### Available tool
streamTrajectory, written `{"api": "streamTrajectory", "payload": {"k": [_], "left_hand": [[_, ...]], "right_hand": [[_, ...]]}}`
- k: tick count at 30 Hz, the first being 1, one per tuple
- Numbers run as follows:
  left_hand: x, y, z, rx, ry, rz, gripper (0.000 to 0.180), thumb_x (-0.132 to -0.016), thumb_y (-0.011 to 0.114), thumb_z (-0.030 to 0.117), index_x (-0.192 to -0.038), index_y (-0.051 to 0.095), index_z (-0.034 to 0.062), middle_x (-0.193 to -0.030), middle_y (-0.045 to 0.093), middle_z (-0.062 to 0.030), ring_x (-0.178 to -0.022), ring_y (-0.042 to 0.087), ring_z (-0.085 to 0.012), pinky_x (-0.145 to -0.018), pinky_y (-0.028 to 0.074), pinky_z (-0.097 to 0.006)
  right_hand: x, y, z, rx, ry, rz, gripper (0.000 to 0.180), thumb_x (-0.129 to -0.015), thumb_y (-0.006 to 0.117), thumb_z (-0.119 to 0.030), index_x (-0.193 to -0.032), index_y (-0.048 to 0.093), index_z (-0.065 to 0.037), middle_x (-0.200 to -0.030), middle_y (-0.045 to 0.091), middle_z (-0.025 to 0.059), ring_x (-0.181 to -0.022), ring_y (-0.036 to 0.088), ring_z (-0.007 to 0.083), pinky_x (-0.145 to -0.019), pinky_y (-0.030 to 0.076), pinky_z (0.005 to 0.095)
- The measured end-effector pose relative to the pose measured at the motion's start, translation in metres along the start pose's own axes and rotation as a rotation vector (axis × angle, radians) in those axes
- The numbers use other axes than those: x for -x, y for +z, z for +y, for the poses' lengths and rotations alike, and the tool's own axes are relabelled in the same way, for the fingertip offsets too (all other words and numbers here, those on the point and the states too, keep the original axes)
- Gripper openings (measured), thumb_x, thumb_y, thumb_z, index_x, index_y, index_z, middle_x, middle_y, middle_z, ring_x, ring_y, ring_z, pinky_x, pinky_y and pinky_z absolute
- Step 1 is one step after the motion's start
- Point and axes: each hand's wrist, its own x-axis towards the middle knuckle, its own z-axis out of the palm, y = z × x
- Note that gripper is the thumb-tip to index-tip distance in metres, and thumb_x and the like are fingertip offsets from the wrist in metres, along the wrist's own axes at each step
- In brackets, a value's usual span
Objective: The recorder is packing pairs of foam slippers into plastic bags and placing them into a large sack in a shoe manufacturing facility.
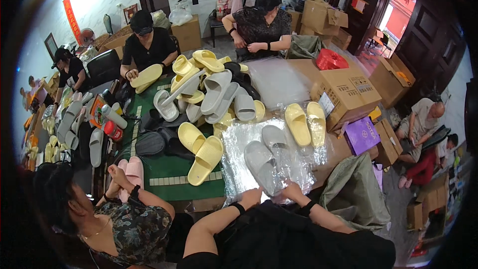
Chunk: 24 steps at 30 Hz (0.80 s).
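A pair of grey slide slippers (260, 165) lies in front of me on clear plastic bags (234, 162), toes pointing away; I cannot tell whether the pair is inside a bag. My left hand (250, 198) is closed at the near edge of the plastic, just left of the nearer slipper's heel. On the other side of that heel, my right hand (294, 193) also pinches the bag's edge. Fingertips of both hands are partly hidden. Beyond, to the right, two yellow slippers (298, 123) rest side by side on the plastic.
A heap of yellow, grey and black slippers (216, 89) covers the table's middle, over a green mat (164, 189). Cardboard boxes (348, 92) stand at the right, a grey-green sack (356, 189) near my right arm. A co-worker (124, 219) sits close at my left; others work across the table.
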Motion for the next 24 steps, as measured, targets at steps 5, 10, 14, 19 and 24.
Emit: {"api": "streamTrajectory", "payload": {"k": [5, 10, 14, 19, 24], "left_hand": [[-0.003, -0.002, -0.002, 0.079, 0.14, -0.159, 0.037, -0.076, 0.047, 0.012, -0.111, 0.04, 0.003, -0.081, 0.059, -0.0196, -0.077, 0.058, -0.0365, -0.066, 0.045, -0.045], [-0.005, 0.008, -0.011, 0.166, 0.232, -0.051, 0.04, -0.079, 0.046, 0.015, -0.116, 0.036, 0.003, -0.082, 0.059, -0.0194, -0.076, 0.057, -0.0382, -0.065, 0.044, -0.046], [-0.002, -0.012, 0.006, 0.276, 0.311, 0.025, 0.032, -0.079, 0.05, 0.018, -0.107, 0.045, 0.0034, -0.077, 0.059, -0.0175, -0.07, 0.057, -0.0364, -0.062, 0.044, -0.044], [-0.007, -0.046, 0.037, 0.542, 0.179, 0.084, 0.017, -0.074, 0.057, 0.014, -0.082, 0.052, 0.0006, -0.067, 0.058, -0.0153, -0.063, 0.057, -0.0311, -0.058, 0.044, -0.038], [-0.023, -0.065, 0.058, 0.829, 0.111, 0.24, 0.018, -0.074, 0.063, 0.012, -0.074, 0.049, -0.0003, -0.061, 0.054, -0.0096, -0.056, 0.053, -0.0166, -0.054, 0.042, -0.03]], "right_hand": [[-0.022, 0.021, 0.03, -0.521, 0.153, -0.578, 0.036, -0.08, 0.059, -0.024, -0.106, 0.054, -0.001, -0.087, 0.062, 0.0116, -0.079, 0.06, 0.0173, -0.068, 0.049, 0.0296], [-0.009, 0.011, 0.002, -0.585, -0.108, -0.39, 0.048, -0.08, 0.062, -0.025, -0.119, 0.047, -0.001, -0.106, 0.057, 0.0104, -0.094, 0.056, 0.0196, -0.081, 0.044, 0.0291], [-0.009, 0.021, 0.012, -0.749, -0.082, -0.379, 0.038, -0.082, 0.06, -0.022, -0.112, 0.053, 0.0, -0.103, 0.059, 0.0107, -0.092, 0.056, 0.0179, -0.081, 0.044, 0.0287], [-0.007, -0.005, 0.014, -0.733, -0.058, -0.487, 0.028, -0.084, 0.057, -0.028, -0.092, 0.06, -0.001, -0.087, 0.062, 0.0079, -0.075, 0.059, 0.0131, -0.064, 0.046, 0.0256], [0.023, -0.056, -0.005, -0.92, 0.053, -0.922, 0.047, -0.089, 0.045, -0.043, -0.097, 0.061, 0.0, -0.081, 0.063, 0.0071, -0.073, 0.061, 0.015, -0.059, 0.048, 0.0253]]}}
